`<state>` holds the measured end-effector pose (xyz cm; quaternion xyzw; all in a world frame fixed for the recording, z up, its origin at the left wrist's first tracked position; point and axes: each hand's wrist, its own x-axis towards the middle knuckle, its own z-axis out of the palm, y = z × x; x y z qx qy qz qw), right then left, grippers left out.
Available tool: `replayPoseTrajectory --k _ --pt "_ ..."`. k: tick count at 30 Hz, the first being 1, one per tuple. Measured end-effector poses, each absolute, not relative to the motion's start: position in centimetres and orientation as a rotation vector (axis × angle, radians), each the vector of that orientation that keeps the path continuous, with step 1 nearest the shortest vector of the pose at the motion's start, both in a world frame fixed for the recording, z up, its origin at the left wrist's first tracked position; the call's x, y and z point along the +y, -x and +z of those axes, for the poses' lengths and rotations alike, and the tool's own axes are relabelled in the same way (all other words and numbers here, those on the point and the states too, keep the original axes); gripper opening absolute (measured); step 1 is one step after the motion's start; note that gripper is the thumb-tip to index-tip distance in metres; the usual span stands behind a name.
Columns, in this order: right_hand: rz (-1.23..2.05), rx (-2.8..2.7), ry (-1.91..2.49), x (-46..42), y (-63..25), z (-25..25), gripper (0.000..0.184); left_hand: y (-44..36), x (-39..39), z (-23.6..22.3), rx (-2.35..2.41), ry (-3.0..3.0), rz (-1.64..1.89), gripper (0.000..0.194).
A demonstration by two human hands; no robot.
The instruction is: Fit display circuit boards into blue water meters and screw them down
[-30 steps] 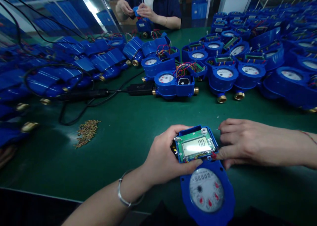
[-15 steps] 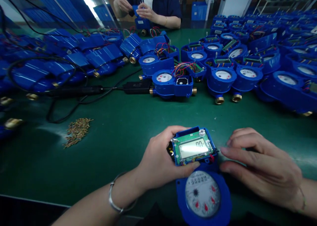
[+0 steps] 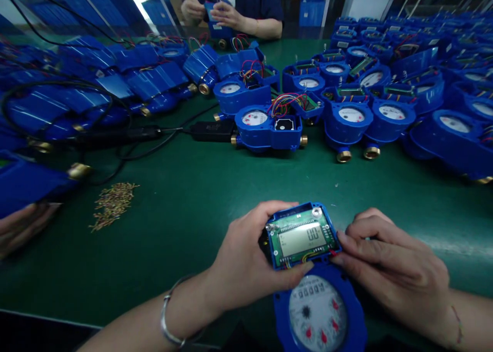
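I clasp the meter (image 3: 319, 311) with my left fingers (image 3: 295, 276); its circuit board (image 3: 305, 218) seems seated, display (image 3: 298, 240) lit, yet uncovered; my right fingers (image 3: 356, 246), narrowed, meet the red wires (image 3: 334, 252), grip unclear

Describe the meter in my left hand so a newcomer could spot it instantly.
Start at the green table and come to its near side, where the left hand grips a blue meter with a round dial. Unlike the meters farther back, its screen shows readable zeros.

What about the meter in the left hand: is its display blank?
No, the display on the meter held by the left hand shows dark digits.
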<state>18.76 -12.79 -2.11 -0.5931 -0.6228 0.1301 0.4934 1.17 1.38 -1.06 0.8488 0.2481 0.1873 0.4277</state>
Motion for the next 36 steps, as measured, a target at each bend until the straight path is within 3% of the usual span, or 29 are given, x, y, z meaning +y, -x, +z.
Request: replayPoseTrajectory --k 4,16,22,36 --pt "0.494 -1.413 1.48 -12.5 -18.8 -1.9 0.005 -1.1 1.5 -1.3 0.6 -2.142 0.473 0.065" --pt "0.819 -1.168 1.438 -12.6 -19.0 -2.7 0.004 -1.0 0.4 -0.6 0.729 -2.082 0.421 0.061" --pt "0.775 -1.194 1.456 -13.1 -18.9 -3.1 0.002 -1.2 -0.1 -0.3 0.77 -2.011 0.407 0.06" --pt "0.361 -1.655 1.515 -13.8 -21.4 -2.1 0.053 -1.9 -0.1 -0.1 0.719 -1.984 0.422 0.056"
